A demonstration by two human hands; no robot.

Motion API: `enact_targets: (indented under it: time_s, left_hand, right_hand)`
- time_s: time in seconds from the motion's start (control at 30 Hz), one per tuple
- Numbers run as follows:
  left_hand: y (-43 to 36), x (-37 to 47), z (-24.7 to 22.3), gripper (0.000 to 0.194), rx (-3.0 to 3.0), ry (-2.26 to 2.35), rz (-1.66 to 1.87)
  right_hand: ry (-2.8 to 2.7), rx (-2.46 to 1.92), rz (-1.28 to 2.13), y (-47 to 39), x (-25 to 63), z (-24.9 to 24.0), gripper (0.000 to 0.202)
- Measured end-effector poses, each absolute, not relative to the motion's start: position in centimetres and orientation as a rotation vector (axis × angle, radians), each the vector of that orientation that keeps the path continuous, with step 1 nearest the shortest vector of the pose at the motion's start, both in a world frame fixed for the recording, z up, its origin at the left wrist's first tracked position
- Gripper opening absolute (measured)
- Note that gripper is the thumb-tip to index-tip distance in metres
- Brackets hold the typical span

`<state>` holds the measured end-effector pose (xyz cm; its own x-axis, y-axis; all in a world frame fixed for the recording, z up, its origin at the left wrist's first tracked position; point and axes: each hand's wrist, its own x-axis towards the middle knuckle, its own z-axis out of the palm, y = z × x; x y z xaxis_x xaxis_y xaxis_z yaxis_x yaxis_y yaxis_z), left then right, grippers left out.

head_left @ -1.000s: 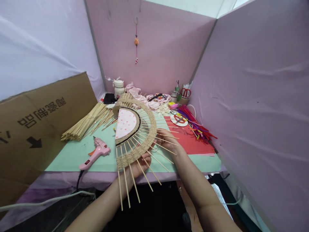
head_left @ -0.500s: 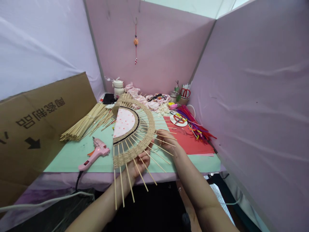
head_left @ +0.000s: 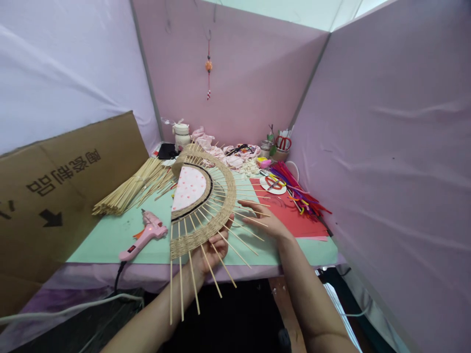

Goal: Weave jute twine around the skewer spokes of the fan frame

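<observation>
Light's soft and diffuse, mostly from above, brightest at the pale ceiling [head_left: 287, 12]. White left wall [head_left: 66, 59] bright with a cool cast; purple right wall [head_left: 397, 117] duller, darkening toward the frame edge. Soft diagonal shadow across upper right of the pink back wall [head_left: 243, 73]. Green tabletop [head_left: 106, 240] evenly lit, area under it near black, detail lost. Glare on the pale slatted strip [head_left: 340, 309] lower right. Woven half-round [head_left: 230, 196] reads clear, small clutter at the back looks soft. Wide-angle stretch toward the edges, strongest on walls and forearms
</observation>
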<state>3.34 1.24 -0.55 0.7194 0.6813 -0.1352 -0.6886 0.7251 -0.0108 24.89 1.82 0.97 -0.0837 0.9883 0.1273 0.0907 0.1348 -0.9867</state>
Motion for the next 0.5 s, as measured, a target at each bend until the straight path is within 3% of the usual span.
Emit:
enact_targets:
  time_s: [0.1,0.27,0.5]
  left_hand:
    - [1.2,3.3,-0.5,0.034,-0.041,0.167,0.778]
    - [1.0,3.4,-0.2,0.047,0.015,0.195,0.791]
    - [0.7,3.4,-0.5,0.048,-0.048,0.198,0.741]
  right_hand:
    - [-1.465,-1.133,1.067,2.1,23.8,1.2,0.041]
    - [-1.276,-1.077,1.301,2.8,22.3,0.4,0.024]
    - [-0.968,-1.049,1.405,2.8,21.8,0.2,0.033]
